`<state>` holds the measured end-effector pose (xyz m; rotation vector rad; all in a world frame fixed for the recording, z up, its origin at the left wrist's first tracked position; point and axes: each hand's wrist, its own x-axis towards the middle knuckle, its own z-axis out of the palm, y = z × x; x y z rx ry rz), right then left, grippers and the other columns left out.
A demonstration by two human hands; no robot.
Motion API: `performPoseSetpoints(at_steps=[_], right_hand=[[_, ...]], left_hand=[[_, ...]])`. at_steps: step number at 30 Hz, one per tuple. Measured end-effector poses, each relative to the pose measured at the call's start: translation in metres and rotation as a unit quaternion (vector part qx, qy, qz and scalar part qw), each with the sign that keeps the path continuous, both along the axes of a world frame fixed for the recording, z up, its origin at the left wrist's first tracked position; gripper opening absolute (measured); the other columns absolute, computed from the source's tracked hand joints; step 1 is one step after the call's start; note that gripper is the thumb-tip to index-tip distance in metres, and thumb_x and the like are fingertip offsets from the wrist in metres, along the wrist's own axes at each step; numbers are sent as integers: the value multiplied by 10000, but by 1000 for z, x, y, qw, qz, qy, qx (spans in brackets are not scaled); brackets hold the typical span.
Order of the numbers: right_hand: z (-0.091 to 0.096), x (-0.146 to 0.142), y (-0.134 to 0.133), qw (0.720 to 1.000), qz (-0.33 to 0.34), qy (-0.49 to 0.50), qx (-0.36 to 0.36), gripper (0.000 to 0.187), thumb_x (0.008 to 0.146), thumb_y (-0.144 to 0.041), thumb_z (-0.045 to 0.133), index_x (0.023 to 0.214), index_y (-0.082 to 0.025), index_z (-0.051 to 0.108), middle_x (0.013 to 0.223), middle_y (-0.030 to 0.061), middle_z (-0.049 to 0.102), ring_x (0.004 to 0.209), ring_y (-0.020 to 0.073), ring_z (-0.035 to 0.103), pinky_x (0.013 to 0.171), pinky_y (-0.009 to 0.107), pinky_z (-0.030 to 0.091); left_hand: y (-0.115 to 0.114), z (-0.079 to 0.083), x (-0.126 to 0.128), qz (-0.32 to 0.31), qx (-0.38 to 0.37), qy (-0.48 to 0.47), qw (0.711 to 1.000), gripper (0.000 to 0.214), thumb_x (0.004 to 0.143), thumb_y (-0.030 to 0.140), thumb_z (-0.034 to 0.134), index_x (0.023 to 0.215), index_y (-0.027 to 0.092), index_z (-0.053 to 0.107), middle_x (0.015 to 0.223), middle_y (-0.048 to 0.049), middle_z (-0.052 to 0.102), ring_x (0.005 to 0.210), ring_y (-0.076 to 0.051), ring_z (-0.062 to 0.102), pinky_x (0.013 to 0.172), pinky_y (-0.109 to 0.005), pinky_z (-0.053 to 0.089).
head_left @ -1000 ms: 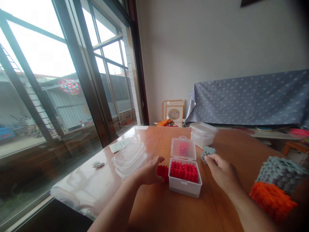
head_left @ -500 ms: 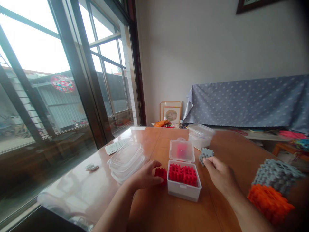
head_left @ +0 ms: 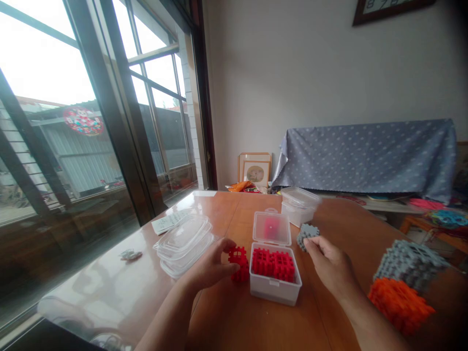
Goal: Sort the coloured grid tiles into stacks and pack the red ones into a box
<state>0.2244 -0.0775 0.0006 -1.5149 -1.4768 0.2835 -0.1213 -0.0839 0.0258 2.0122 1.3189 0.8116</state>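
Between the thumb and fingers of my left hand is a red notched building tile, tilted up just left of the box. The clear plastic box stands with its lid folded back. Red notched tiles fill it, packed in upright rows. My right hand pinches a grey notched tile at its near edge, to the right of the lid. Whether that tile touches the table cannot be made out.
Stacked clear lids lie at the left, with a paper sheet behind them and a small packet nearby. A second clear box stands farther back. Piles of grey tiles and orange tiles sit at the right.
My left hand has raised the red tile so its face now shows beside the box. The right hand keeps its pinch on the grey tile. The view has shifted slightly.
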Motion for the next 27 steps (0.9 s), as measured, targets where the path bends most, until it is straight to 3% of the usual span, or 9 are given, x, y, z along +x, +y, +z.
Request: performPoseSetpoints(at_steps=[3, 6, 10, 15, 21, 24, 27], right_hand=[[7, -7, -7, 999, 32, 23, 13, 413, 924, -602, 513, 844, -229, 670, 641, -18, 606, 618, 176, 559, 582, 260, 428], [16, -17, -18, 992, 104, 64, 19, 391, 930, -589, 534, 949, -234, 695, 744, 1, 673, 715, 195, 616, 665, 272, 481], [28, -33, -32, 966, 222, 131, -20, 415, 950, -554, 550, 1177, -236, 690, 1051, 55, 749, 993, 249, 683, 900, 334, 521], [38, -41, -39, 931, 316, 173, -61, 381, 974, -484, 558, 1227, -233, 694, 1177, 64, 732, 1097, 250, 666, 965, 341, 509], [32, -32, -35, 940, 293, 155, -79, 255, 941, -403, 611, 1080, -214, 709, 878, 12, 719, 833, 189, 652, 764, 288, 511], [30, -27, -34, 957, 259, 111, -66, 163, 926, -349, 609, 962, -216, 696, 798, -12, 669, 736, 159, 599, 687, 266, 474], [31, -26, -35, 969, 239, 39, -51, 95, 896, -290, 620, 904, -232, 694, 805, -12, 659, 760, 166, 607, 721, 279, 468]], left_hand=[[-9, 15, 7, -10, 34, -13, 999, 436, 786, 262, 713, 1195, 229, 564, 1162, -52, 643, 1053, -226, 586, 897, -340, 457], [-16, 31, 24, -34, 79, -8, 996, 466, 787, 224, 711, 1222, 247, 546, 1206, -52, 624, 1093, -226, 576, 938, -350, 449], [-22, 48, 56, -83, 139, 30, 986, 515, 753, 194, 729, 1230, 254, 543, 1201, -50, 612, 1107, -234, 556, 953, -358, 442], [-26, 57, 87, -126, 188, 98, 969, 437, 738, 198, 736, 1145, 240, 581, 1082, -41, 650, 1023, -250, 540, 917, -382, 429], [-25, 45, 89, -132, 160, 51, 977, 449, 771, 282, 763, 1173, 239, 567, 1139, -57, 640, 1048, -256, 544, 915, -383, 433], [-20, 35, 82, -112, 151, 4, 982, 327, 846, 215, 663, 1157, 238, 566, 1142, -55, 637, 1035, -230, 562, 926, -370, 430], [-17, 28, 78, -110, 146, -18, 983, 224, 875, 136, 564, 1077, 232, 583, 1089, -40, 654, 1016, -210, 571, 923, -356, 423]])
